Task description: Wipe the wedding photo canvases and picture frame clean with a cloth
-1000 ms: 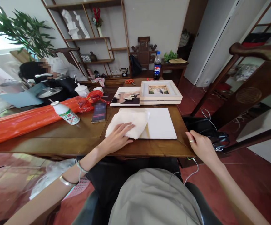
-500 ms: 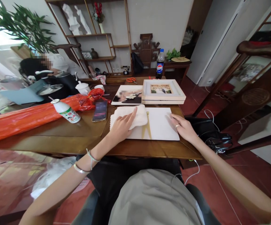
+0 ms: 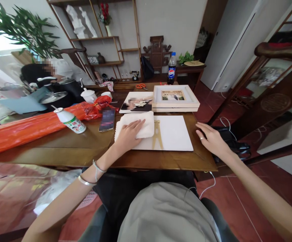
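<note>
More white board [image 3: 175,132] lay bare: the left hand [image 3: 128,135], spread flat, had slid the cloth [image 3: 148,128] left — the right hand [image 3: 211,136], loosely open, withdrew, leaving one working.

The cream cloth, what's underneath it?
A white board extends beneath the cloth; its right part shows, bearing a gold A-shaped piece. Anything else the cloth covers can't be seen.
</note>
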A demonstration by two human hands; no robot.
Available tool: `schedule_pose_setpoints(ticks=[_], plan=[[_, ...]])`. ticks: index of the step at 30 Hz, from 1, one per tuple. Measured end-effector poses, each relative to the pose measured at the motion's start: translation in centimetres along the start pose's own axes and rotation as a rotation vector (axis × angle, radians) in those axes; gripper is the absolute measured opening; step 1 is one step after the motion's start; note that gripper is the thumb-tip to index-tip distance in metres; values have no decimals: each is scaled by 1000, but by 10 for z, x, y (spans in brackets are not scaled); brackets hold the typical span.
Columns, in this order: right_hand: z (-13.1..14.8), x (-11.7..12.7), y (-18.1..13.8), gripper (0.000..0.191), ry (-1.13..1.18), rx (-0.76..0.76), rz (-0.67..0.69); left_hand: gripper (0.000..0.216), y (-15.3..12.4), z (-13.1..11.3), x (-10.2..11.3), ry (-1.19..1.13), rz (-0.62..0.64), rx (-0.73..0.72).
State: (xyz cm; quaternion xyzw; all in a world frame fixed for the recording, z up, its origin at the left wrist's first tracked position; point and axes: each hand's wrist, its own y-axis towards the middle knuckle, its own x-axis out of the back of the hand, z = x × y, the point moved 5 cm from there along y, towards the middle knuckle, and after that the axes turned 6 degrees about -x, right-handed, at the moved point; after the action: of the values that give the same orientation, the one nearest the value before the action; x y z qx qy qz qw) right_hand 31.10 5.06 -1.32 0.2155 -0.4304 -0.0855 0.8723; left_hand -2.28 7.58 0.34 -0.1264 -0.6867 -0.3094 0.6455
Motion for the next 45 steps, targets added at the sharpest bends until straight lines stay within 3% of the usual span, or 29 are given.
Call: schedule_pose_setpoints(ticks=[3, 6, 9, 12, 19, 22, 28, 31, 35, 40, 42, 45], plan=[[15, -4, 10, 40, 20, -12, -20, 70, 7, -3, 2, 59, 25, 33], [32, -31, 18, 46, 104, -14, 98, 68, 17, -10, 2, 81, 14, 7], [35, -56, 21, 54, 151, -68, 156, 70, 29, -19, -3, 21, -27, -33], [31, -69, 20, 54, 116, -55, 191, 69, 39, -39, -11, -22, 26, -98], [29, -71, 19, 66, -51, -22, 309, 74, 13, -91, -6, -26, 139, -166], [31, -72, 19, 72, -94, -27, 352, 77, 6, -75, -5, -57, 122, -160], [29, -73, 18, 75, -110, 1, 389, 72, 31, 4, -17, -90, 108, -177], [28, -74, 18, 72, -98, 9, 375, 67, 38, 24, -19, -46, 84, -142], [28, -73, 18, 67, -74, 9, 357, 68, 24, 14, -17, -17, 92, -170], [29, -71, 18, 65, -80, 0, 348, 77, -15, -11, -5, -45, 77, -256], [29, -71, 18, 64, -83, -2, 343, 74, -30, -15, 0, -80, -9, -317], [29, -72, 18, 64, -83, -1, 336, 55, -45, -14, 5, -146, -237, -402]])
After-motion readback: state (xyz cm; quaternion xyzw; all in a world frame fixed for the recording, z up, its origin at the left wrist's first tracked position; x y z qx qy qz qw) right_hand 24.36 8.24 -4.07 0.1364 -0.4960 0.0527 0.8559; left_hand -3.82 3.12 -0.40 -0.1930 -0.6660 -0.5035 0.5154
